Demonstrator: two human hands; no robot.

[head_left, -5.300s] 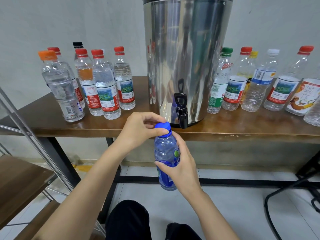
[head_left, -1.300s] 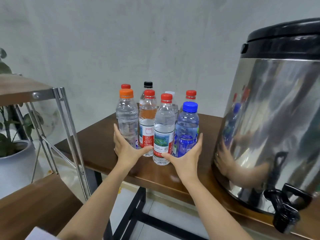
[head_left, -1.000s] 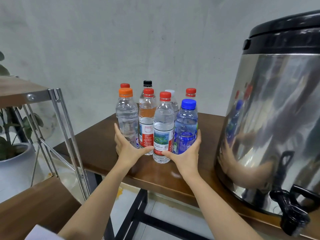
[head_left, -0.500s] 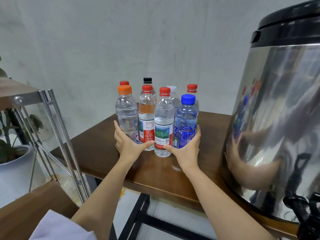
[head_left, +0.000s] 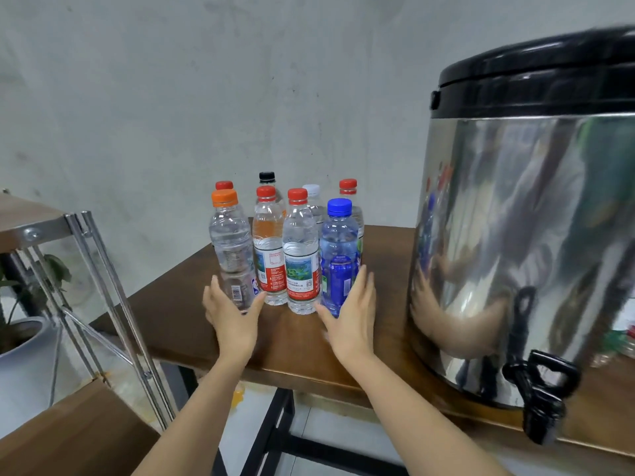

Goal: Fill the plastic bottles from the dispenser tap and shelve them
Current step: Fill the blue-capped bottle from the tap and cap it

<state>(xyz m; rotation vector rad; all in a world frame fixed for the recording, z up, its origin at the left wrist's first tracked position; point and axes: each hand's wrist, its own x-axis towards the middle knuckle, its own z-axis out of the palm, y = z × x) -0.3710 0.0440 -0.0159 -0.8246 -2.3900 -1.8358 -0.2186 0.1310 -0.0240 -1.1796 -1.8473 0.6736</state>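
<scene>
Labels: red-white band on red-capped bottle, print was unreadable.
Left grip: fingers straight, held nothing, flanked orange-capped bottle.
Right grip: fingers straight, held nothing, flanked blue-capped bottle.

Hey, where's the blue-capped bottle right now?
In the head view, the blue-capped bottle stands at the front right of the bottle cluster on the wooden table, beside a red-capped bottle, left of the steel dispenser, the right hand at its base.

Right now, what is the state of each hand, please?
Left hand: open, fingers straight, against the orange-cap bottle.
Right hand: open, fingers straight, beside the blue-cap bottle.
</scene>
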